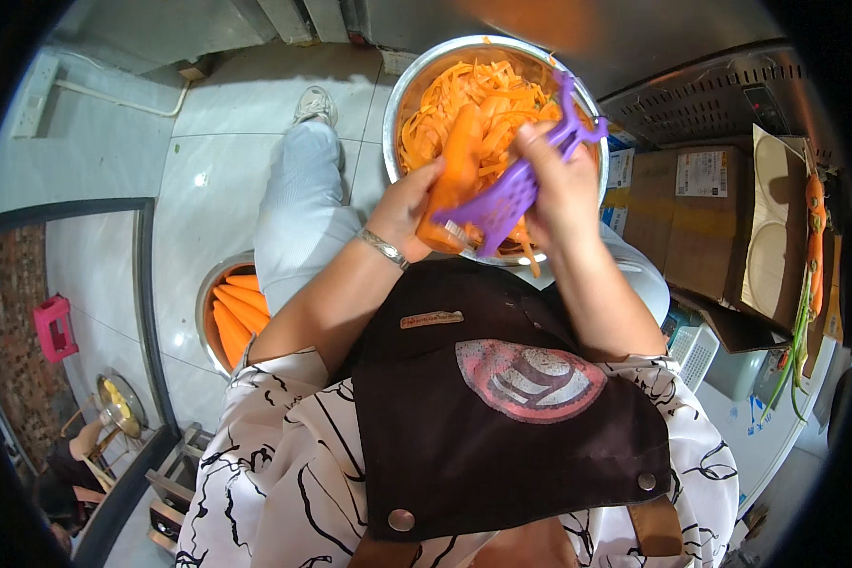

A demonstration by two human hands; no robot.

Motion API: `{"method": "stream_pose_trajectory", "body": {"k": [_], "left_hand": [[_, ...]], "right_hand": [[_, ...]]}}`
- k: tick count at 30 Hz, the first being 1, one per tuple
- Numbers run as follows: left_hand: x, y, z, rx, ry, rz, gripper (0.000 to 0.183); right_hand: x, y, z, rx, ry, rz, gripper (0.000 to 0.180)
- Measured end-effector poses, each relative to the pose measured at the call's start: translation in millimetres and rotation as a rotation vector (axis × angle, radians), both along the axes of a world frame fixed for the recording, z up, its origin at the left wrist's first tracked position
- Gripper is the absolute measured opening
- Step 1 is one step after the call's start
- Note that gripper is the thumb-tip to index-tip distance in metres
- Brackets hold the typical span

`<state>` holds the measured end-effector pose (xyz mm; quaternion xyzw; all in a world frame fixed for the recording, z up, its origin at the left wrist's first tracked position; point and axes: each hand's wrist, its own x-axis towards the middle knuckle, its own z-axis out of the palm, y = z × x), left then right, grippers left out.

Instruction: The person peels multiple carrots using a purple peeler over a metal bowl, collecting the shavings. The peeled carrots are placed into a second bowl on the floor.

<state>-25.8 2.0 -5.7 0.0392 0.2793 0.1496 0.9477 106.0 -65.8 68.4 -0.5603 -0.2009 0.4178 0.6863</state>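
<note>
My left hand [406, 206] grips a peeled carrot [460, 153], its upper end leaning over the bowl. In my right hand [564, 192] is a purple plastic handheld grater [515, 188] with a forked handle. The grater's wide head overlaps the lower part of the carrot; whether the blade touches it is hard to tell. Beneath both hands sits a round metal bowl [392, 135], its rim just in front of my apron. Orange carrot strips [497, 82] fill much of it, and a few hang over the near rim.
Whole peeled carrots [238, 312] lie in a second metal bowl [204, 305] on the floor to my left. Cardboard boxes [703, 234] are stacked at right, near a white plastic basket [694, 355]. A framed mirror or glass panel [145, 284] stands at far left.
</note>
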Motion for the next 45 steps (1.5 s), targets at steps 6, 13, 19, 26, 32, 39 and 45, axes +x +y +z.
{"method": "stream_pose_trajectory", "body": {"k": [6, 13, 19, 26, 32, 39, 45], "left_hand": [[-16.7, -12.7, 8.3, 0.058, -0.24, -0.167, 0.043], [-38.4, -4.5, -13.8, 0.197, -0.208, -0.272, 0.049], [-11.0, 1.2, -10.2, -0.049, -0.066, -0.019, 0.041], [-26.6, -5.2, 0.3, 0.075, -0.259, -0.317, 0.045], [-19.6, 2.5, -7.8, 0.205, -0.003, -0.199, 0.044], [4.3, -5.4, 8.3, -0.066, 0.047, 0.0, 0.036], [-20.6, -2.4, -4.5, 0.069, -0.306, -0.325, 0.041]], "right_hand": [[39.1, 39.8, -18.6, -0.075, -0.098, -0.033, 0.017], [144.9, 70.4, -37.1, -0.109, -0.727, -0.618, 0.026], [-2.2, 5.2, -5.8, -0.017, -0.024, -0.015, 0.016], [134.2, 66.6, -43.1, -0.128, -0.35, -0.158, 0.016], [120.9, 56.3, -30.5, 0.137, -0.284, -0.516, 0.019], [14.4, 15.1, -10.0, -0.088, 0.059, -0.011, 0.016], [180.2, 66.8, -56.7, -0.022, -0.903, -0.557, 0.028]]}}
